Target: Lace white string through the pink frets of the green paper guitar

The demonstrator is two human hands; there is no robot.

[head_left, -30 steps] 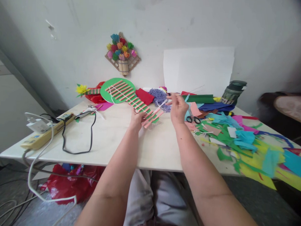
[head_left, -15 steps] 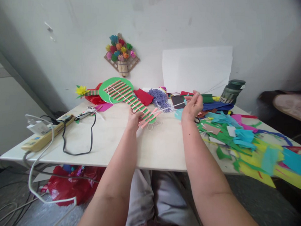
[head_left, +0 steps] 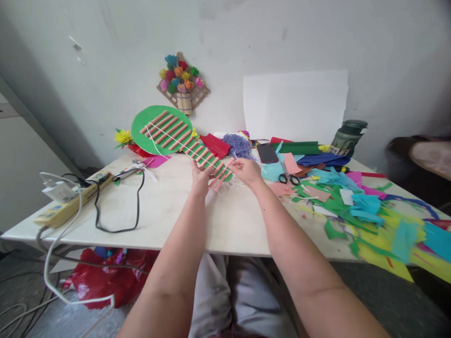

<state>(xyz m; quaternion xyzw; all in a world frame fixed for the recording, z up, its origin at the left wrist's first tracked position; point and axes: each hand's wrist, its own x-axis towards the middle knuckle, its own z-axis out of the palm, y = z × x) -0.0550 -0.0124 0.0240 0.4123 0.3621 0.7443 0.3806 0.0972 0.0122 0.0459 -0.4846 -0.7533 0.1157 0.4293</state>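
A green guitar-shaped card [head_left: 140, 117] carries a row of pinkish paper sticks [head_left: 170, 129], with white string running lengthwise over them. My left hand [head_left: 201, 179] grips the narrow end of this craft from below, holding it tilted above the table. At that same end my right hand [head_left: 246, 170] pinches close to the last sticks, its fingertips together. The string probably runs to those fingertips, but it is too fine to make out there. Loose white string dangles in loops under the narrow end.
Scissors [head_left: 289, 179], a phone [head_left: 267, 153] and purple yarn [head_left: 238, 145] lie behind my right hand. Coloured paper scraps [head_left: 335, 202] cover the right side. A power strip [head_left: 72, 198] with cables sits left. A dark green bottle [head_left: 348, 137] stands at the back right.
My right hand has come left and down from its raised spot, where it drew white string taut, to the craft's narrow end. The round end has shifted left and up.
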